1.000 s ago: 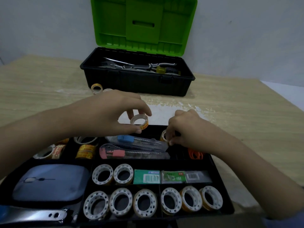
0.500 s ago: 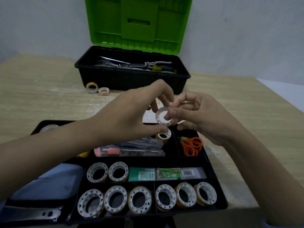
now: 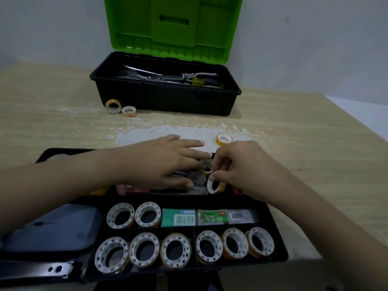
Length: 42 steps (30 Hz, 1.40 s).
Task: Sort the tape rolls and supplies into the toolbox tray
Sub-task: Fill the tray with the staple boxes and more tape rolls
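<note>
A black toolbox tray (image 3: 273,208) lies in front of me with several white-cored tape rolls (image 3: 144,249) standing in its near compartments. My right hand (image 3: 245,164) pinches a small tape roll (image 3: 214,185) on edge, low inside a far compartment, beside another small roll (image 3: 206,165). My left hand (image 3: 161,162) lies flat with straight fingers over the far middle compartment, its fingertips beside that second roll. Three loose rolls remain on the table: one (image 3: 223,139) just beyond the tray and two (image 3: 113,106) (image 3: 128,111) by the toolbox.
An open black toolbox (image 3: 165,95) with a green lid (image 3: 174,24) holds tools at the back. Staple boxes (image 3: 178,217), a grey mouse (image 3: 52,229), orange scissors (image 3: 236,190) and a metal tool (image 3: 35,269) sit in the tray. The table edge runs along the right.
Both hands have come down from above the tray. The roll passed to my right hand is now lowered into the far compartment, and my left hand has let go and flattened.
</note>
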### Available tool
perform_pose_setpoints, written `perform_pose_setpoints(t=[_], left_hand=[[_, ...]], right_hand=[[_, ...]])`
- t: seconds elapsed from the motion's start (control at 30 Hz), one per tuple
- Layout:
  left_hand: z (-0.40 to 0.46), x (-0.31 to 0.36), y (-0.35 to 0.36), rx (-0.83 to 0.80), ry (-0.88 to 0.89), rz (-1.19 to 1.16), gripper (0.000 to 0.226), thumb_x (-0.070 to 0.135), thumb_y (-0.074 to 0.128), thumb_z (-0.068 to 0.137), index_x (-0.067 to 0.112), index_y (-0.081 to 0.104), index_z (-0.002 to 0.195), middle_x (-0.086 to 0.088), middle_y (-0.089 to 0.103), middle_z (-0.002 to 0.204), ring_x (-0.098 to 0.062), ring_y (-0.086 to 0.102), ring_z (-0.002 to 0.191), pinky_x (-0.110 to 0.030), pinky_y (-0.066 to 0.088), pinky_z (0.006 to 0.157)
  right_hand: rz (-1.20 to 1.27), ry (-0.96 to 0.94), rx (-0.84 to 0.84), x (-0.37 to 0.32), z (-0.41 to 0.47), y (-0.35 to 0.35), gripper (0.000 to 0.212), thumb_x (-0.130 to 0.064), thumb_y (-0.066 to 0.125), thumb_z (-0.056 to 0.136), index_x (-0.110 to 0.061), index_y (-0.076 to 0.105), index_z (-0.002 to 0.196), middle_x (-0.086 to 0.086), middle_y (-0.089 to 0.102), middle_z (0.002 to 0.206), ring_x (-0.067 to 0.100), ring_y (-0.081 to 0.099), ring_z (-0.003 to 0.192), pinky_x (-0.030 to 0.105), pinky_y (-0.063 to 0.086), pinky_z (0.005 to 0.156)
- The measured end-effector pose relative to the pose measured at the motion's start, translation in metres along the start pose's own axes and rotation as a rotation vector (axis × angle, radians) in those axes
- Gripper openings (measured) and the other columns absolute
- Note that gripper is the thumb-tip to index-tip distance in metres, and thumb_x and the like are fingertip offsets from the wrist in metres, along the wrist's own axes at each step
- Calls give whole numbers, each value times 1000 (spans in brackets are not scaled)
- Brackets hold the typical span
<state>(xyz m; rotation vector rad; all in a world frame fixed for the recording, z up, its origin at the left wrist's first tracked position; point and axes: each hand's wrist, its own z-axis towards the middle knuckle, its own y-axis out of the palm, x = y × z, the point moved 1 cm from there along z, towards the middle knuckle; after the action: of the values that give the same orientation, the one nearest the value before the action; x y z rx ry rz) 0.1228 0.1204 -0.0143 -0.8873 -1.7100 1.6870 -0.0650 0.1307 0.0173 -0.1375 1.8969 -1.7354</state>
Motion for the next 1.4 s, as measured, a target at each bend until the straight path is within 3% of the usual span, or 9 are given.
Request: perform_pose_setpoints(t=[0.23, 0.37, 0.5, 0.57, 0.7, 0.83, 0.93, 1.13, 1.4], left_hand=[[2, 0, 0, 0, 6, 4, 66, 62, 16, 87, 29, 40, 140, 14, 28, 154, -8, 8, 146, -40, 9, 116], [-1, -3, 1, -41, -8, -49, 66, 62, 16, 88, 32, 27, 147, 16, 21, 156, -3, 4, 145, -34, 4, 115], [-13, -24, -2, 278, -21, -182, 51, 49, 33, 94, 22, 49, 134, 4, 53, 136, -9, 41, 126, -28, 31, 105], [-21, -49, -3, 381, -139, -173, 45, 46, 37, 92, 21, 57, 123, 3, 59, 118, -11, 48, 110, -29, 40, 90], [-31, -111, 5, 480, -459, -129, 25, 28, 53, 87, 15, 65, 105, -2, 59, 96, -23, 54, 95, -31, 40, 74], [-41, -152, 22, 449, -721, -39, 16, 14, 62, 83, 8, 64, 98, -11, 59, 94, -35, 56, 91, -40, 45, 69], [-53, -164, 28, 568, -857, -22, 13, 13, 65, 78, 8, 59, 89, -12, 59, 89, -34, 57, 84, -41, 46, 64], [-69, -169, 30, 673, -1031, -82, 31, 29, 72, 77, 11, 59, 99, -6, 59, 91, -27, 55, 83, -33, 38, 65], [-65, -173, 38, 667, -1130, -189, 36, 34, 73, 77, 9, 66, 102, -9, 63, 97, -29, 59, 89, -37, 45, 69]], right_hand=[[-35, -65, -4, 3, 2, 11, 17, -34, 71, 78, -20, 66, 73, -10, 53, 64, 4, 51, 61, 14, 34, 52], [-80, -110, 27, 7, 2, 11, 19, -38, 64, 83, -21, 72, 81, -9, 49, 71, 3, 45, 63, 14, 31, 53], [-43, -173, 98, 14, -1, 10, 18, -34, 61, 86, -20, 71, 88, -7, 49, 81, 4, 44, 72, 15, 33, 60], [-50, -198, 97, 19, -3, 8, 16, -31, 63, 85, -20, 70, 94, -5, 53, 90, 8, 47, 84, 21, 40, 70], [-62, -230, 50, 26, 0, 10, 15, -30, 63, 85, -25, 68, 99, -10, 52, 96, 9, 48, 93, 34, 44, 82], [-38, -281, 85, 24, 8, 7, 11, -27, 62, 87, -25, 68, 95, -11, 54, 90, 6, 50, 86, 27, 42, 74], [-15, -334, 38, 10, 29, -2, 13, -29, 59, 88, -25, 68, 98, -9, 58, 93, 5, 52, 88, 22, 43, 76], [-48, -489, -61, -31, 116, 2, 27, -28, 58, 90, -20, 59, 115, -7, 55, 100, 10, 56, 88, 24, 47, 77], [-267, -444, -234, -69, 219, 46, 40, -22, 47, 93, -17, 42, 132, 2, 52, 103, 20, 51, 87, 33, 43, 70]])
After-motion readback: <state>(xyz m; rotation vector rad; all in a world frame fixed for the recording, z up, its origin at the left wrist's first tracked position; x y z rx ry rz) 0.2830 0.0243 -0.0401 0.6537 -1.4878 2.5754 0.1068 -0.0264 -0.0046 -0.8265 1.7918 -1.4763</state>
